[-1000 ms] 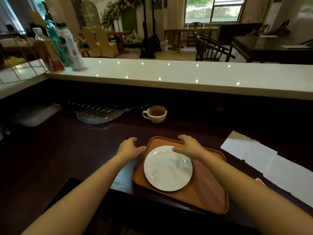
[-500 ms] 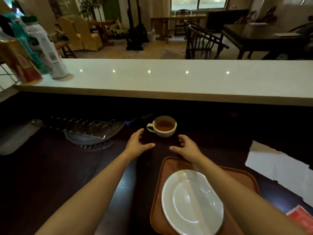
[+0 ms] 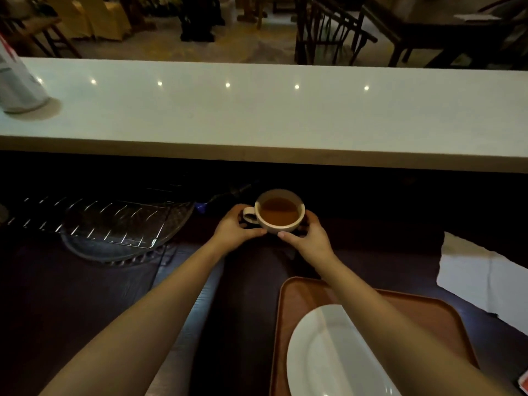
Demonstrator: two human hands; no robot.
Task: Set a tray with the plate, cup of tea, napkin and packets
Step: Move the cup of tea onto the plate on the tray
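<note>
A white cup of tea [image 3: 280, 212] stands on the dark counter below the white ledge, its handle turned left. My left hand [image 3: 235, 228] cups its left side at the handle. On the other side my right hand [image 3: 310, 238] wraps around it. Both hands touch the cup. Nearer to me lies the brown tray [image 3: 297, 298], and the white plate [image 3: 323, 352] rests on it, partly hidden by my right forearm. A white napkin [image 3: 483, 277] lies on the counter to the right. A red packet [image 3: 524, 382] peeks in at the bottom right corner.
A glass dish with a wire rack [image 3: 114, 227] sits left of the cup. The raised white ledge [image 3: 257, 115] runs across behind the cup, with a bottle [image 3: 17, 84] at its left end. Chairs and tables stand beyond it.
Both hands moved forward from the tray's far edge and closed around the cup of tea. The view tilted down and moved closer to the cup.
</note>
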